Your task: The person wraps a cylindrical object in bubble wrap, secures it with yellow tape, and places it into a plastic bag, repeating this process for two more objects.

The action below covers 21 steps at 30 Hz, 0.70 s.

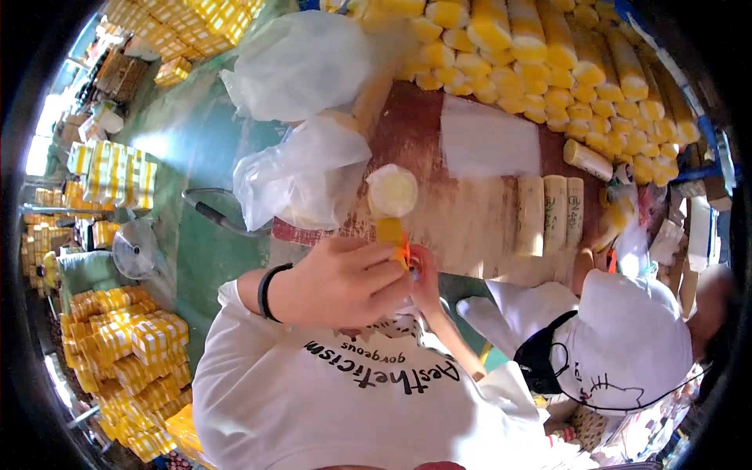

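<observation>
My left hand (345,280), with a black band at the wrist, has its fingers closed at a short yellow strip (388,229). The strip reaches up to the round pale end of a plastic-wrapped bundle (393,193) at the table's edge. Just right of it, my right hand (424,278) is closed at a small orange thing (405,249); its kind is hard to make out. Both hands nearly meet in front of my chest, and the left one hides part of what is between them.
Clear plastic bags (301,172) lie left of the reddish table (403,117). Yellow-ended rolls (548,70) are piled at the back. A white sheet (489,137) and several pale rolls (552,215) lie on the table. A person in a white cap (627,337) is at my right.
</observation>
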Each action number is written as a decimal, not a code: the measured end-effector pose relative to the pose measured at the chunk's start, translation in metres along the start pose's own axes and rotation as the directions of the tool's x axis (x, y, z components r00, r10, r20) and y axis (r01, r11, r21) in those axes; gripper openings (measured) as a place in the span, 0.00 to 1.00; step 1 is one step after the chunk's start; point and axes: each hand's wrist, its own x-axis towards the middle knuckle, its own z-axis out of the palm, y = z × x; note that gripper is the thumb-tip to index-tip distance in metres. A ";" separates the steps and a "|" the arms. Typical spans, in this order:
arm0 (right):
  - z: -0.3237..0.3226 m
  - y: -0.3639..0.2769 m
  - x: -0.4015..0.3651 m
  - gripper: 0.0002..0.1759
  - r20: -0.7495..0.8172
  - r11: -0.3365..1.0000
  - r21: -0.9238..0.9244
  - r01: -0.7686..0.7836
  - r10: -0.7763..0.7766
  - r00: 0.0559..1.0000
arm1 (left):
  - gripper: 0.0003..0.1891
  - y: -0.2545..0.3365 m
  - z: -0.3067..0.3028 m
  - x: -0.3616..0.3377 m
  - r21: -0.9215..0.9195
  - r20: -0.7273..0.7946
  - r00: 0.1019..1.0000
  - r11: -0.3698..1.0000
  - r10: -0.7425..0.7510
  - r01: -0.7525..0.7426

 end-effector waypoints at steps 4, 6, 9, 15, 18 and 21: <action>-0.022 0.007 0.017 0.38 0.160 0.841 -0.409 0.354 -0.316 0.935 | 0.11 0.007 -0.014 0.011 -0.028 0.027 0.997 0.997 -0.069 0.070; -0.032 0.003 0.021 0.36 0.240 0.820 -0.397 0.413 -0.342 0.909 | 0.11 0.013 -0.015 0.019 -0.027 -0.006 0.991 0.991 -0.130 0.130; -0.047 -0.025 0.024 0.34 0.386 0.788 -0.363 0.498 -0.359 0.850 | 0.11 0.023 -0.016 0.030 0.011 -0.079 0.968 0.970 -0.239 0.241; -0.086 -0.026 0.002 0.26 0.464 0.907 -0.216 0.362 -0.231 0.855 | 0.09 0.051 -0.023 0.041 0.049 -0.171 0.911 0.921 -0.374 0.387; -0.094 -0.028 -0.019 0.31 0.456 0.996 -0.048 0.075 -0.045 0.889 | 0.08 0.072 -0.022 0.054 0.111 -0.152 0.895 0.893 -0.419 0.436; -0.105 -0.022 -0.029 0.36 0.559 0.997 -0.083 0.007 0.040 0.828 | 0.08 0.080 -0.018 0.059 0.124 -0.172 0.874 0.870 -0.455 0.477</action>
